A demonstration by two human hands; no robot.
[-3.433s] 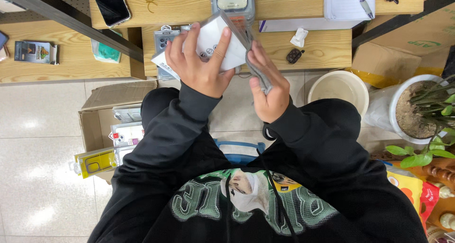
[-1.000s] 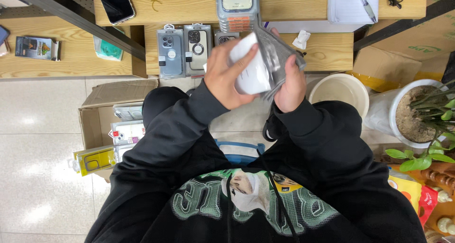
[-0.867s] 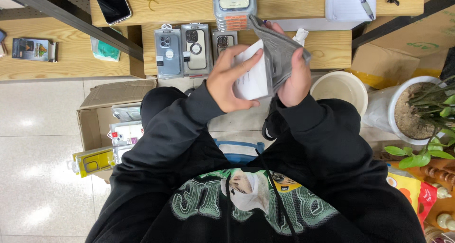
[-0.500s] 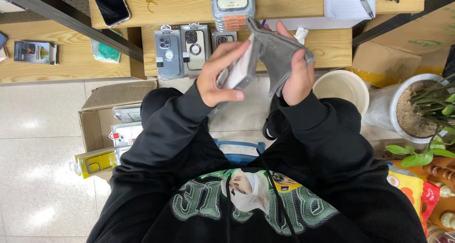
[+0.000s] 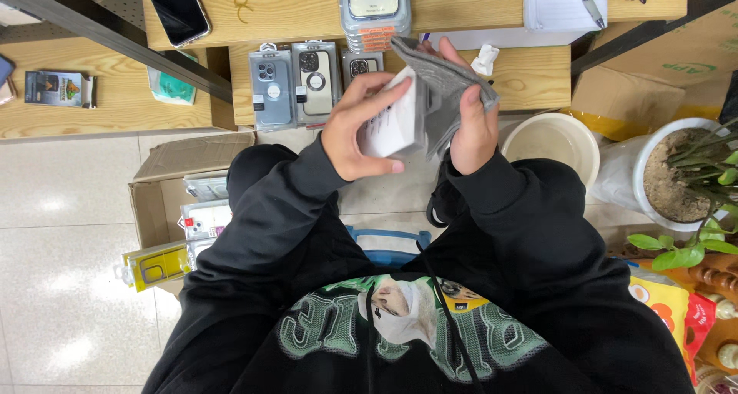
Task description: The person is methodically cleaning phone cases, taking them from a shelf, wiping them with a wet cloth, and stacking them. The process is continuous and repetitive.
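The white box [image 5: 393, 125] sits in the air between the two hands, above the person's lap and just in front of the edge of the wooden table [image 5: 530, 79], with its right side going into the mouth of a grey bag [image 5: 446, 94]. Starting at the far left, a small booklet [image 5: 58, 88] lies on a lower wooden shelf, and a dark phone [image 5: 177, 9] rests face up on the table top above it. Below these, an open cardboard box [image 5: 173, 202] stands on the tiled floor with packaged phone cases inside, and a yellow one [image 5: 154, 265] sticks out at its front. On the table, two packaged phone cases [image 5: 296, 83] lie side by side, just left of the hands. The left hand [image 5: 357, 125] grips the white box from its left side: the fingers are curled and close together over the top face, and the thumb presses along the bottom edge, so the box is pinched between them. The right hand [image 5: 473, 125] holds the grey bag, its fingers wrapped around the outer side of the fabric and the thumb tucked at the bag's opening; how tightly it grips cannot be told. Behind the hands a stack of clear cases [image 5: 374, 9] stands on the table. To the right, a white bucket [image 5: 553, 144] sits on the floor, and beside it a white plant pot [image 5: 676, 171] holds soil and green leaves.
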